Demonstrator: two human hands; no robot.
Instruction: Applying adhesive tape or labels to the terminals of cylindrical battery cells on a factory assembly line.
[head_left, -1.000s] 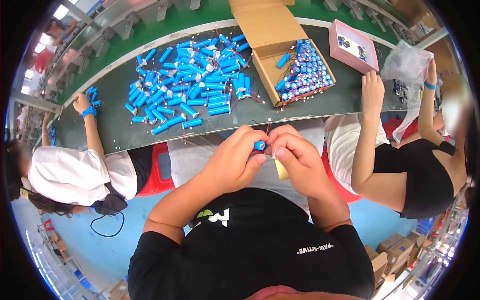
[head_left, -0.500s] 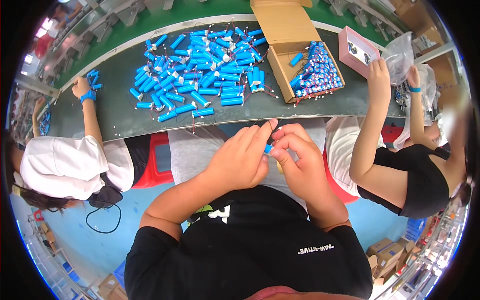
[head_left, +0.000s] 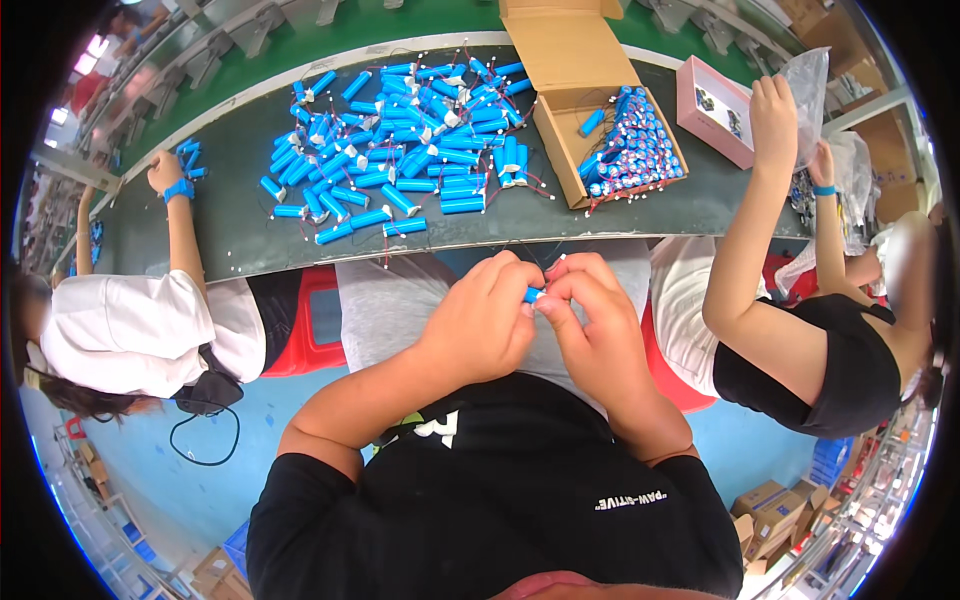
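Note:
A blue cylindrical battery [head_left: 532, 295] is held in front of my body, just below the table's near edge. My left hand [head_left: 480, 318] is closed around it with curled fingers, hiding most of its length. The thumb and index finger of my right hand [head_left: 597, 318] pinch its whitish end. Thin dark wires rise above the fingers, and a small white connector [head_left: 562, 257] shows by the right index finger. Beyond my hands, a heap of blue batteries [head_left: 400, 130] with red and black wires covers the middle of the table.
An open cardboard box [head_left: 572, 190] with batteries stood in rows is right of the heap. Past it sits a pink box [head_left: 745, 158] with small dark parts. Co-workers sit on either side; one hand [head_left: 774, 125] reaches by a clear plastic bag [head_left: 808, 95]. The dark table [head_left: 240, 235] spans the front.
My left index finger, stretched out before, has curled in around the battery. More of the battery's blue side shows. At the right, the co-worker's hand has risen slightly.

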